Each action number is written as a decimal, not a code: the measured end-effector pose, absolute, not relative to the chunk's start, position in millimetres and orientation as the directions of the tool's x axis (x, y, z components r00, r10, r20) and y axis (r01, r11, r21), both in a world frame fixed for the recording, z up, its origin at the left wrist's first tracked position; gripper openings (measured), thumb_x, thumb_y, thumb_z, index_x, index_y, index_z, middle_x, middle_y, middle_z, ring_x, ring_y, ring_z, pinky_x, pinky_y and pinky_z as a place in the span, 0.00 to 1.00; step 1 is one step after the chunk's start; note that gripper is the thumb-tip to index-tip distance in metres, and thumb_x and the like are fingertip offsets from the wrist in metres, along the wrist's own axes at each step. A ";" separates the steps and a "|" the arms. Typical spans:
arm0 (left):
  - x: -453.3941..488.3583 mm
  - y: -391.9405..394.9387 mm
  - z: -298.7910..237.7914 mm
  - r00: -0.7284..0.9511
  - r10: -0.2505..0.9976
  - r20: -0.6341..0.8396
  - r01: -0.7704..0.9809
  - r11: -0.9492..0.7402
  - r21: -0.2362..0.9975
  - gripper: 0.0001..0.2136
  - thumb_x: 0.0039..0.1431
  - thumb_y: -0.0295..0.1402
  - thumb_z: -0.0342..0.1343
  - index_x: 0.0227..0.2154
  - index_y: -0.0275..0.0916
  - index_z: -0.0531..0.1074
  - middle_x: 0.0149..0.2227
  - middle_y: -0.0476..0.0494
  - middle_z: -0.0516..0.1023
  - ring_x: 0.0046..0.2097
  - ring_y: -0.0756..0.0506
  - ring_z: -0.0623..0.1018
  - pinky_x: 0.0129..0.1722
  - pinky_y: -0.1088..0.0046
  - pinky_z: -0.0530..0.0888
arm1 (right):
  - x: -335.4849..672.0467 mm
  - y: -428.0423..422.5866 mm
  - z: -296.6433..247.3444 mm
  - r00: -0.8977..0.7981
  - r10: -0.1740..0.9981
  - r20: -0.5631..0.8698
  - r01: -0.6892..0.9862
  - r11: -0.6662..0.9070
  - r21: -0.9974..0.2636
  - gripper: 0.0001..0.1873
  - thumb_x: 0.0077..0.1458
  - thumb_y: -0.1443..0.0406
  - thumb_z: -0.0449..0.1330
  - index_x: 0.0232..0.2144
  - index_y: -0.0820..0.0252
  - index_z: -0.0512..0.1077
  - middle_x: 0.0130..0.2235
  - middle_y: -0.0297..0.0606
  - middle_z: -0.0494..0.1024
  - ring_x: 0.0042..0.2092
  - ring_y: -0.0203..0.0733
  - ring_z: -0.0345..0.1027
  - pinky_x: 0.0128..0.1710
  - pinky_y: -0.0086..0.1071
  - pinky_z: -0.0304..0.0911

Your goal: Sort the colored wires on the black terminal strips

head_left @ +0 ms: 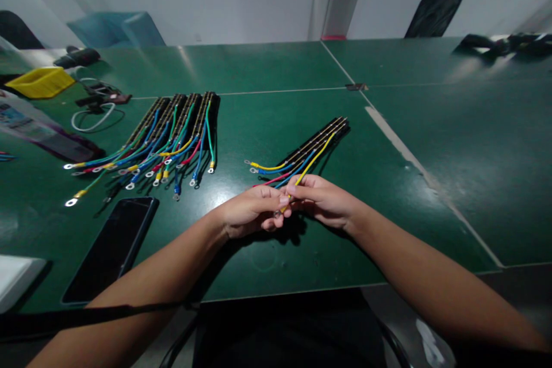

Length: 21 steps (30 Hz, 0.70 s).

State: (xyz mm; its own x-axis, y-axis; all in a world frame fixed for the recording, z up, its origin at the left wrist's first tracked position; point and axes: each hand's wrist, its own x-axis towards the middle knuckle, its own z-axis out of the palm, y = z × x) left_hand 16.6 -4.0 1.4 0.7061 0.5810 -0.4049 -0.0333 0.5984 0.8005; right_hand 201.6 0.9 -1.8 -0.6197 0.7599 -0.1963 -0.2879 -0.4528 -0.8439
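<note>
Between my two hands is a yellow wire (314, 161) that runs from the far end of a black terminal strip (314, 142) toward me. My left hand (254, 210) pinches it close to its ring terminal (277, 214). Thumb and fingers of my right hand (321, 201) are closed on the same wire a little higher up. The strip lies slantwise on the table, with rows of metal contacts. More wires come off it: another yellow one, blue ones and a red one (280, 179), some ending in ring terminals. My fingers hide part of the wires.
Several wired terminal strips (202, 118) lie side by side on the left of the green table (414, 207). Nearer me are a phone (114, 247) and a white object (19, 279). A yellow bin (41, 81), a cable (97, 121) and a plastic package (43, 129) occupy the far left.
</note>
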 end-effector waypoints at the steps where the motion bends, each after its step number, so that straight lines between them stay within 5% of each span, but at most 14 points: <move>1: 16.5 -3.9 1.6 0.707 0.576 -0.410 -0.024 0.599 0.800 0.15 0.54 0.41 0.60 0.28 0.31 0.71 0.20 0.47 0.73 0.18 0.57 0.66 0.17 0.84 0.56 | 201.7 0.9 -1.7 -0.625 0.757 -0.190 -0.289 -0.450 -0.845 0.08 0.50 0.64 0.65 0.28 0.64 0.73 0.28 0.36 0.77 0.29 0.32 0.71 0.34 0.28 0.67; 8: 16.8 -5.4 -0.2 0.714 0.582 -0.390 -0.113 0.645 0.756 0.14 0.50 0.37 0.64 0.23 0.34 0.65 0.16 0.54 0.66 0.18 0.58 0.61 0.19 0.83 0.57 | 201.2 -0.1 1.0 -0.564 0.787 -0.250 -0.288 -0.471 -0.834 0.08 0.47 0.64 0.67 0.26 0.64 0.72 0.28 0.36 0.77 0.30 0.32 0.71 0.32 0.24 0.66; 17: 16.3 -5.0 4.8 0.713 0.563 -0.417 -0.011 0.604 0.797 0.16 0.52 0.43 0.62 0.28 0.30 0.71 0.20 0.45 0.74 0.18 0.56 0.67 0.17 0.83 0.60 | 200.7 0.3 0.5 -0.597 0.770 -0.225 -0.281 -0.463 -0.841 0.08 0.48 0.64 0.66 0.28 0.64 0.73 0.28 0.35 0.77 0.28 0.32 0.71 0.32 0.27 0.67; 21: 16.9 -5.3 3.1 0.717 0.565 -0.408 -0.040 0.618 0.785 0.15 0.51 0.41 0.62 0.25 0.32 0.69 0.18 0.49 0.71 0.17 0.57 0.64 0.16 0.84 0.57 | 200.5 -0.4 2.0 -0.582 0.778 -0.238 -0.289 -0.471 -0.833 0.09 0.47 0.64 0.67 0.27 0.64 0.72 0.28 0.35 0.77 0.29 0.32 0.71 0.32 0.26 0.67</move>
